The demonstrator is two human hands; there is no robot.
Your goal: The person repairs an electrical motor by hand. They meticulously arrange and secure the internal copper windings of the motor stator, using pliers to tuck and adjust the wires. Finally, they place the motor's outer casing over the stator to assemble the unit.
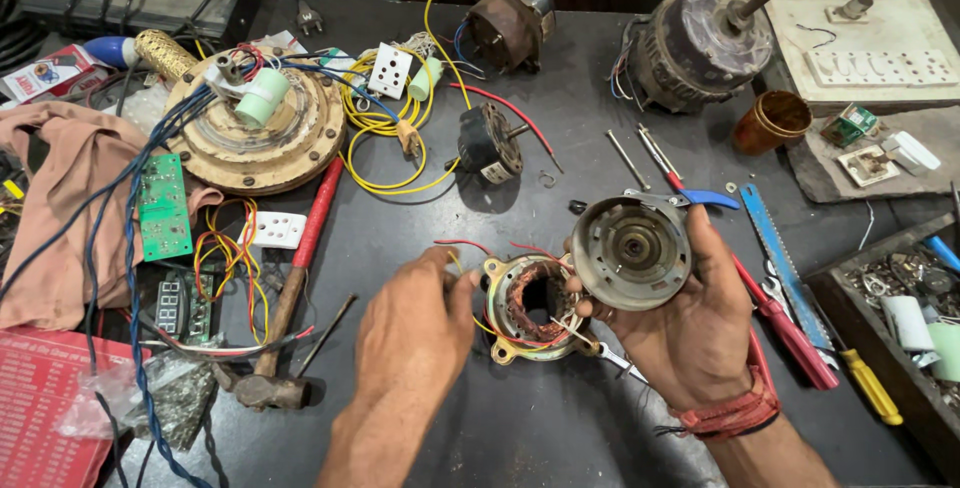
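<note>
A dark grey worktop carries a wooden-handled hammer, a green circuit board, a round tan fan motor housing, yellow coiled wire and a copper-wound stator ring.

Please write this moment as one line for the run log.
left hand: touching stator | right hand: holding motor end cover | surface: workbench | nearby: hammer

A round grey metal motor end cover is tilted, open side up, beside a brass-coloured stator with copper windings lying flat on the dark bench
</note>
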